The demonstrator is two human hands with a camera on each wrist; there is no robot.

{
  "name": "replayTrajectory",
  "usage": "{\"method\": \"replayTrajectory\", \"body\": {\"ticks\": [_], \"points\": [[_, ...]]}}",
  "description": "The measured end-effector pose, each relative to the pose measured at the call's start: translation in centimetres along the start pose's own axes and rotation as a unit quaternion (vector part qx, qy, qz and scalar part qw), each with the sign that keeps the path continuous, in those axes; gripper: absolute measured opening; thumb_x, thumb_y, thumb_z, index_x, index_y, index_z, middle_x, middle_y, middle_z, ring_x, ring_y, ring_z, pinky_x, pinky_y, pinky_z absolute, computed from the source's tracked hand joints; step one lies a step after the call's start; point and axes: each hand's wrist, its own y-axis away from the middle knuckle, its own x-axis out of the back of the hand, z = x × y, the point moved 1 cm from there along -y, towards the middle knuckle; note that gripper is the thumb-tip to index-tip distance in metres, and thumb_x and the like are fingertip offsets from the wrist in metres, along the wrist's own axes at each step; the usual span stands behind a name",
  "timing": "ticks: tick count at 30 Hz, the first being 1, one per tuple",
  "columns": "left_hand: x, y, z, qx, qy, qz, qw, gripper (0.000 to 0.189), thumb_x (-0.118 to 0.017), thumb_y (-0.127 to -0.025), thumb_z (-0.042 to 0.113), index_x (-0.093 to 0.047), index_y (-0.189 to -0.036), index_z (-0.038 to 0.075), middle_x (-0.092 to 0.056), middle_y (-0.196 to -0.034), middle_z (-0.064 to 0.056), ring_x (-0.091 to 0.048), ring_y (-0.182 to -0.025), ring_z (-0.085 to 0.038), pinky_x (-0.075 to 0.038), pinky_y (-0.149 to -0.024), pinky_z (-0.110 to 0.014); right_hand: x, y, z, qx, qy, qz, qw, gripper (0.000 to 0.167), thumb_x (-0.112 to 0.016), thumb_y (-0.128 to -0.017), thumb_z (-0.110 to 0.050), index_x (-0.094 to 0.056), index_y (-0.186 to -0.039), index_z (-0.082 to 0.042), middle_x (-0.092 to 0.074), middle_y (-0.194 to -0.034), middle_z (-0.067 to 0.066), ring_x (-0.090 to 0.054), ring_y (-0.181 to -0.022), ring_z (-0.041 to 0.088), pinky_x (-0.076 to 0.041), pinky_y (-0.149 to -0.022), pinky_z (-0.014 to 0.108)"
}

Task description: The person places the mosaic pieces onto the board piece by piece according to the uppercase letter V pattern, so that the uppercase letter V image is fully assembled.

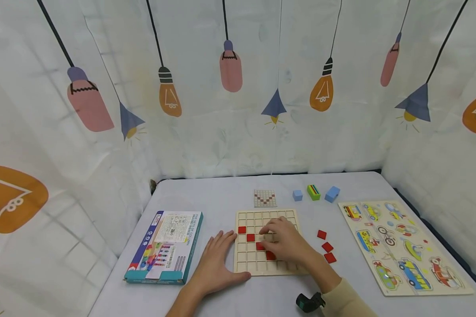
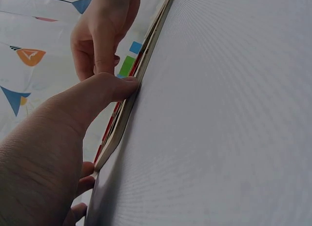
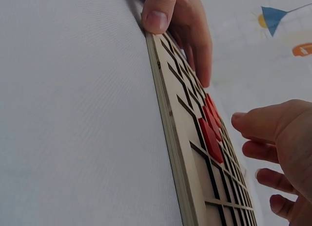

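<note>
A wooden grid board [image 1: 246, 266] lies on the table in front of me, with several red square tiles [image 1: 251, 237] set in a diagonal row of its cells. My left hand [image 1: 218, 264] rests against the board's near left corner. Its fingers [image 1: 218, 240] reach along the left side, and the thumb [image 2: 124, 87] touches the near edge. Over the middle of the board is my right hand [image 1: 283, 240], its fingers bent and spaced apart from the thumb. In the right wrist view, nothing shows between that thumb and the fingers [image 3: 275, 179], close above the tiles.
Three loose red tiles [image 1: 327, 247] lie right of the board. Behind it are a small pattern card [image 1: 265, 198], blue blocks [image 1: 332, 194] and a green block [image 1: 313, 192]. A boxed set [image 1: 164, 246] lies left, a picture puzzle board [image 1: 404, 246] right, a black object [image 1: 309, 303] near my right sleeve.
</note>
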Motion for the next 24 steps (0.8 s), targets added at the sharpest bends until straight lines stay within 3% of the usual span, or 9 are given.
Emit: {"method": "replayTrajectory", "body": {"ticks": [5, 16, 24], "points": [[0.1, 0.0, 0.1, -0.001, 0.003, 0.001, 1.0, 0.122, -0.086, -0.069, 0.084, -0.049, -0.167, 0.023, -0.045, -0.177, 0.002, -0.027, -0.172, -0.033, -0.018, -0.143, -0.06, 0.4, 0.5, 0.8, -0.003, -0.007, 0.002, 1.0, 0.021, -0.087, -0.096, -0.031, -0.084, -0.117, -0.028, -0.076, -0.125, -0.012, -0.058, -0.124, 0.015, -0.057, -0.111, 0.052], [0.1, 0.0, 0.2, 0.002, 0.004, 0.004, 1.0, 0.121, -0.087, -0.069, 0.083, -0.049, -0.167, 0.023, -0.045, -0.176, 0.002, -0.028, -0.172, -0.034, -0.018, -0.142, -0.061, 1.1, 1.8, 1.9, -0.012, 0.008, -0.001, 0.9999, 0.022, -0.088, -0.095, -0.03, -0.084, -0.117, -0.03, -0.075, -0.124, -0.016, -0.052, -0.112, 0.005, -0.056, -0.098, 0.038], [0.1, 0.0, 0.2, 0.003, 0.004, 0.002, 1.0, 0.122, -0.087, -0.069, 0.085, -0.049, -0.167, 0.023, -0.045, -0.177, 0.003, -0.027, -0.172, -0.033, -0.018, -0.143, -0.06, 2.1, 2.6, 2.5, -0.021, -0.012, -0.002, 0.9997, 0.022, -0.089, -0.095, -0.029, -0.083, -0.117, -0.03, -0.075, -0.124, -0.017, -0.053, -0.115, 0.009, -0.056, -0.1, 0.042]]}}
